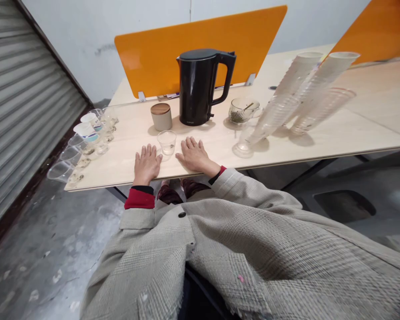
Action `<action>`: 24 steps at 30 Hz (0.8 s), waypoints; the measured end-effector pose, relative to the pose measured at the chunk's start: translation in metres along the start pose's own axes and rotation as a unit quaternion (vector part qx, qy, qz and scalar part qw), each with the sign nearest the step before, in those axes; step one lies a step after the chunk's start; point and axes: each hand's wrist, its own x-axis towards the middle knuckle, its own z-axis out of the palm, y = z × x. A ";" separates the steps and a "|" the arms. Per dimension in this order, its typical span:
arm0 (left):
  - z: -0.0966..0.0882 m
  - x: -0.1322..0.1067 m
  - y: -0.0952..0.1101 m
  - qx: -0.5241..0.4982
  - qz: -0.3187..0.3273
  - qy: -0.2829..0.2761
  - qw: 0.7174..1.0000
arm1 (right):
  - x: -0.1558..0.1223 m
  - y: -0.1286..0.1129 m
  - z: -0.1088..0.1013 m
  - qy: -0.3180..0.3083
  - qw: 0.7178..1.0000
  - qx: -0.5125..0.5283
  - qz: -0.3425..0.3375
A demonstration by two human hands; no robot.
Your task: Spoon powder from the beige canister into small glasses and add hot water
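Note:
My left hand (pixel 147 163) lies flat on the light wooden table (pixel 220 138), fingers spread, holding nothing. My right hand (pixel 194 154) rests flat beside it, fingers stretched out and empty. Between the two hands, just beyond the fingertips, stands a small clear plastic cup (pixel 166 142); neither hand touches it. Behind the cup stands a black electric kettle (pixel 200 86) with its lid closed. To the kettle's left sits a small grey canister with a wooden lid (pixel 161 116). To its right is a glass bowl (pixel 242 110) holding dark tea leaves and a spoon.
Several clear cups (pixel 83 142) with bits of tea in them line the table's left edge. Tall stacks of clear cups (pixel 296 98) lean at the right. An orange divider (pixel 200 42) stands behind the kettle. A roller shutter (pixel 20 98) is at left.

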 end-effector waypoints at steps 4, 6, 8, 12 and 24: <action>0.000 0.000 0.000 -0.005 0.001 -0.004 1.000 | -0.001 -0.001 -0.001 -0.006 1.000 0.003 0.005; -0.001 0.000 0.001 -0.007 -0.001 -0.005 1.000 | -0.001 -0.001 -0.002 -0.009 1.000 0.002 0.007; -0.001 0.000 0.001 -0.004 -0.003 -0.005 1.000 | -0.001 -0.002 -0.003 -0.011 1.000 0.001 0.007; 0.000 0.001 0.000 -0.001 -0.002 -0.003 1.000 | -0.001 -0.002 -0.003 -0.011 1.000 0.002 0.007; 0.000 0.000 0.000 -0.012 -0.003 -0.002 1.000 | -0.001 -0.002 -0.001 -0.006 1.000 0.003 0.005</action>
